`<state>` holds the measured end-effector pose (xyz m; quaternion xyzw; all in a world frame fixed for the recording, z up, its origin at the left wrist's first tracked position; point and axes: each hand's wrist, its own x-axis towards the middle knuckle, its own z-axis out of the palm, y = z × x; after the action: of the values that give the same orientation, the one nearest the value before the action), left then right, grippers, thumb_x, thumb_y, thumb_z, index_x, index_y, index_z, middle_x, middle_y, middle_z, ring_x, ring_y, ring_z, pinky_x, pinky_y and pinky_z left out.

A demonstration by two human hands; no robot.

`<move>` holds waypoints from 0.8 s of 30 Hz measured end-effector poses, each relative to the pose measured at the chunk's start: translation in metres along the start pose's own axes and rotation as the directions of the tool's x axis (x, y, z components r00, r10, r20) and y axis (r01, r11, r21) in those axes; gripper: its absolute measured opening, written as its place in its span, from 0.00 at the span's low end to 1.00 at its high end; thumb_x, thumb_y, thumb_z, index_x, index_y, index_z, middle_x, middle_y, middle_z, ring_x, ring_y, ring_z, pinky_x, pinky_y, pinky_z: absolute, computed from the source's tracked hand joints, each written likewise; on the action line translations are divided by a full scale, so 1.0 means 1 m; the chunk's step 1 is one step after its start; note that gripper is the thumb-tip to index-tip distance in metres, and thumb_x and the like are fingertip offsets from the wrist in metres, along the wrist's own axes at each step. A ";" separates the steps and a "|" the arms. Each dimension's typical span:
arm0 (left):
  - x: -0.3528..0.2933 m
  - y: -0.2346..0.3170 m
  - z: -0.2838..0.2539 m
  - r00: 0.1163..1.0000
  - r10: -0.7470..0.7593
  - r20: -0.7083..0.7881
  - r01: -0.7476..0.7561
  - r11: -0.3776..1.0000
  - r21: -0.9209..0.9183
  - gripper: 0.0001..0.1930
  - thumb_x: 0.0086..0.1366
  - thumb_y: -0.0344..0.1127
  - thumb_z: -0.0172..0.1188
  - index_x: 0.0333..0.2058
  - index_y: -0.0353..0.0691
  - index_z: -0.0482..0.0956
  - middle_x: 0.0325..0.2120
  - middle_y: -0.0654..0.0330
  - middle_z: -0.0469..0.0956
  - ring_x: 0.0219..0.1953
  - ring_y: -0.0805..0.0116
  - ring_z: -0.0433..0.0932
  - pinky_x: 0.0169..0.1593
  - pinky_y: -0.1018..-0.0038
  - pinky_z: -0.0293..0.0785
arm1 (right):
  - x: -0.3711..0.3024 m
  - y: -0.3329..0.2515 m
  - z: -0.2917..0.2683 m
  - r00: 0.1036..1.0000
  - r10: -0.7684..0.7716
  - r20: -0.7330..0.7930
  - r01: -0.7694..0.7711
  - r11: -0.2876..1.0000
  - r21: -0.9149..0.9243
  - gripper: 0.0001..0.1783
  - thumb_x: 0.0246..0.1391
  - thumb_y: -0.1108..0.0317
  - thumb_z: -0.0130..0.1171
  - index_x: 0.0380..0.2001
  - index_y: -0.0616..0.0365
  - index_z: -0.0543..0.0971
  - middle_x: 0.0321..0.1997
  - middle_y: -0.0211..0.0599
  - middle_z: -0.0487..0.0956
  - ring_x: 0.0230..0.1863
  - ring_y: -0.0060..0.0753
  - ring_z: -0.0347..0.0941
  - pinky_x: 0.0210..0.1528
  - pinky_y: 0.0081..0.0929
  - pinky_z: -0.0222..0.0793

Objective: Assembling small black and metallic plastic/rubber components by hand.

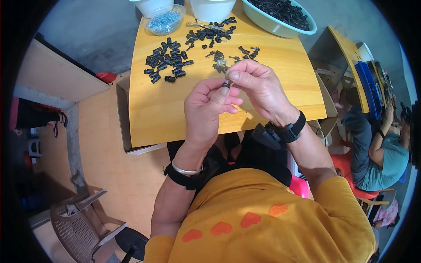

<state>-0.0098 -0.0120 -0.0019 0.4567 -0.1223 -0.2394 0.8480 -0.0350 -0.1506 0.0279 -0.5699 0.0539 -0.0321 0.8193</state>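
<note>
My left hand (205, 105) pinches a small black plastic cord lock piece (226, 85) upright between thumb and fingers above the table's near half. The thumb and forefinger of my right hand (261, 85) close on a tiny silvery spring at its top; the fingertips hide most of it. Beyond the hands lies a small heap of silvery springs (220, 62) with black pieces among them. Several black cord locks (170, 58) are spread on the left of the table. Another cluster of small black parts (210, 35) lies farther back, with metal tweezers (206, 26) across it.
A clear bowl of silvery springs (164, 21), a white tub (212, 9) and a pale basin of black parts (286, 18) stand along the far edge of the yellow wooden table (272, 105). A brown chair (79, 225) is at lower left. A seated person (379, 162) works at the right.
</note>
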 end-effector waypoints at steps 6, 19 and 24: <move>0.000 -0.002 -0.001 1.000 0.029 -0.007 -0.029 1.000 -0.005 0.09 0.61 0.30 0.52 0.39 0.31 0.70 0.30 0.52 0.77 0.28 0.69 0.78 0.30 0.79 0.75 | -0.004 0.003 0.006 1.000 -0.012 0.018 0.012 1.000 0.006 0.04 0.51 0.73 0.55 0.29 0.62 0.76 0.27 0.30 0.75 0.30 0.17 0.68 0.34 0.15 0.65; 0.002 -0.012 -0.003 0.991 0.105 -0.078 -0.096 0.988 0.120 0.06 0.61 0.27 0.51 0.36 0.30 0.70 0.28 0.56 0.76 0.28 0.73 0.77 0.28 0.81 0.74 | -0.004 0.024 0.009 0.851 -0.523 0.038 0.415 0.626 -0.660 0.01 0.43 0.74 0.56 0.22 0.60 0.76 0.30 0.36 0.70 0.36 0.29 0.67 0.39 0.25 0.63; 0.003 -0.021 -0.008 0.989 0.139 -0.057 -0.133 0.985 0.110 0.06 0.61 0.26 0.50 0.36 0.31 0.70 0.28 0.57 0.76 0.28 0.73 0.77 0.28 0.82 0.73 | -0.005 0.025 -0.002 0.774 -0.607 0.178 0.463 0.352 -0.813 0.03 0.43 0.72 0.55 0.23 0.57 0.77 0.32 0.40 0.70 0.35 0.37 0.66 0.39 0.30 0.60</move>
<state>-0.0100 -0.0171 -0.0241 0.4990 -0.1381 -0.1592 0.8406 -0.0408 -0.1428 0.0042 -0.8634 -0.0639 -0.3131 0.3904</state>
